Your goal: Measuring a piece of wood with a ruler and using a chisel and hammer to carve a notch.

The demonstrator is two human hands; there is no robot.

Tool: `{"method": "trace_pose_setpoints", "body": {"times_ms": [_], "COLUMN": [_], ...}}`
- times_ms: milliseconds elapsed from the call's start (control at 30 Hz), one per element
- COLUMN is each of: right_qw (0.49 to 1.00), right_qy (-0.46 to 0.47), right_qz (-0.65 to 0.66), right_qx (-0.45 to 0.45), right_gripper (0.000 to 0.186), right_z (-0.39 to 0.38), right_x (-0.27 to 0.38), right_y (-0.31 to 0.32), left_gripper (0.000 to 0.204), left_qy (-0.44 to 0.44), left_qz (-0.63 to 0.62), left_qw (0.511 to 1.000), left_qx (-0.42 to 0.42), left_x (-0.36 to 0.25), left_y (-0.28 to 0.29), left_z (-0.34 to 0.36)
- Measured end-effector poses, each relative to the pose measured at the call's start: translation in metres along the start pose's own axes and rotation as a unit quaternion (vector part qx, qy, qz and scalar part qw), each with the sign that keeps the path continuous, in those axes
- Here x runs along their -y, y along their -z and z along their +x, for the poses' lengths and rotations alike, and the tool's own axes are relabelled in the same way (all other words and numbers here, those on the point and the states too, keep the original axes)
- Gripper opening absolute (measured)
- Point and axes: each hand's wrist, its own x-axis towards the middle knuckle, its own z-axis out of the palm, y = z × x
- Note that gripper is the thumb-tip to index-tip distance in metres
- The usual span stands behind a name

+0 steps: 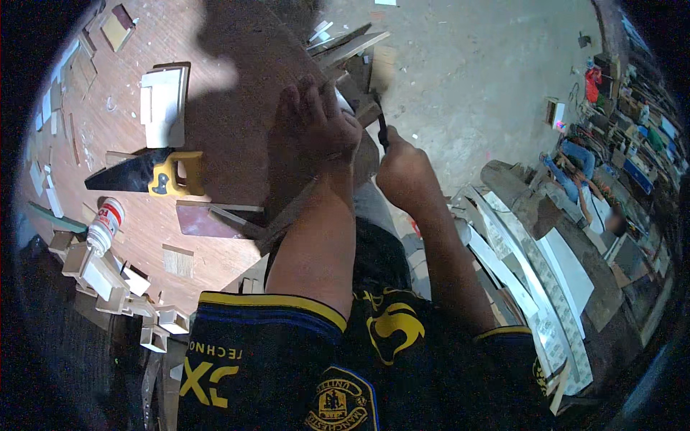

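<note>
A bare right hand (408, 176) is closed around a slim black-handled tool (383, 131), its head hard to make out; just ahead and left of that grip, a small brown wooden block (369, 113) sits near the edge of a reddish-brown tabletop (133, 133), beside the bare left hand (330, 133), whose hold is too shaded to tell. The step in hand looks like working the block with the tool; the next move likely calls for a steady block and clear left fingers. Farther left of the grip lie flat white rectangular boards (162, 118), a yellow-handled, black-bladed handsaw (147, 174) and, beyond, a white-and-red plastic bottle (106, 221).
</note>
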Motion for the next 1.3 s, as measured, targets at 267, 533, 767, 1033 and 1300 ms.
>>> {"method": "trace_pose_setpoints", "body": {"times_ms": [267, 533, 767, 1033, 1300], "right_qw": [1.000, 0.996, 0.997, 0.990, 0.986], "right_qy": [-0.001, 0.003, 0.022, 0.036, 0.108], "right_qz": [-0.008, 0.038, -0.048, -0.137, -0.127], "right_qx": [0.017, 0.079, 0.051, 0.023, 0.009], "right_gripper": [0.033, 0.030, 0.027, 0.024, 0.023], "right_z": [-0.004, 0.018, 0.027, 0.034, 0.029], "right_x": [-0.015, -0.007, -0.011, -0.013, -0.025], "right_y": [0.009, 0.017, 0.009, -0.006, -0.006], "left_gripper": [0.043, 0.036, 0.034, 0.032, 0.031], "left_qy": [0.019, 0.015, 0.032, 0.065, 0.131], "left_qz": [-0.015, -0.036, 0.029, 0.011, -0.006], "left_qw": [1.000, 0.999, 0.999, 0.996, 0.991], "left_qx": [-0.012, -0.024, 0.016, -0.057, -0.023], "left_x": [0.007, 0.006, -0.008, -0.006, -0.013], "left_y": [-0.013, -0.014, 0.009, -0.008, 0.005], "left_z": [-0.009, -0.010, -0.008, -0.016, -0.010]}}
